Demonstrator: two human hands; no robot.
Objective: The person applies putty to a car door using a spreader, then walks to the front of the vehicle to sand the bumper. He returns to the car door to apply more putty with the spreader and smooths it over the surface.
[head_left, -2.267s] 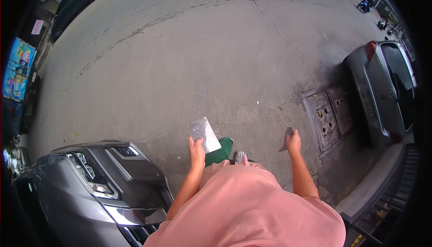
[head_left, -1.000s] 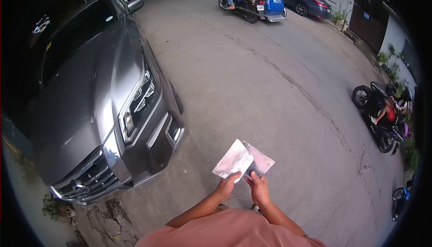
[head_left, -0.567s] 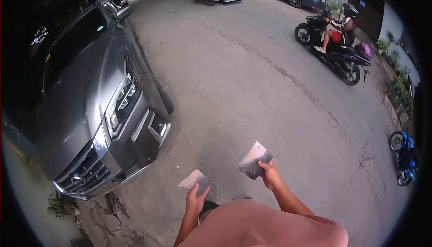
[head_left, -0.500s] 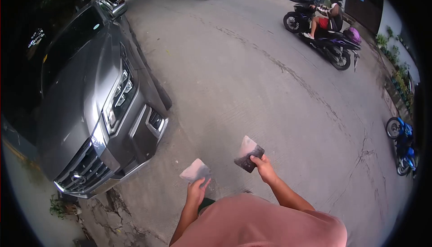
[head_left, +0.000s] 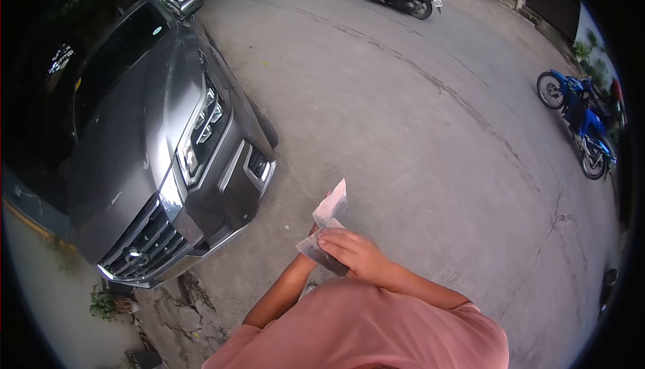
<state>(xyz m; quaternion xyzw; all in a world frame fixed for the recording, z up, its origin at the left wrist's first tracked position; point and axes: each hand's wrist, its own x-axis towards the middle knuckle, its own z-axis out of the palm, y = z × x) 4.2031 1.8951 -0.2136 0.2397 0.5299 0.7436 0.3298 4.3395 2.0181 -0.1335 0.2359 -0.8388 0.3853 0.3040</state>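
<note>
The right grip (head_left: 353, 251) is clamped on a thin grey plate (head_left: 316, 251), its fingers lying over the plate's upper face, with the plate jutting out to the left of them. Just beyond that grip, a pale plate (head_left: 332, 202) with a bright, pinkish sheen stands tilted. The left grip (head_left: 314, 228) is mostly hidden behind the two plates; the little that shows is closed at the pale plate's left edge. The plates overlap in view, but whether they touch cannot be told. The person's pink shirt (head_left: 376, 332) is close behind both grips, and concrete pavement (head_left: 403, 167) spreads below and ahead of them. Left of the grips is a grey car (head_left: 144, 147), its front nearest; well apart to their right is a blue motorcycle (head_left: 583, 120).
</note>
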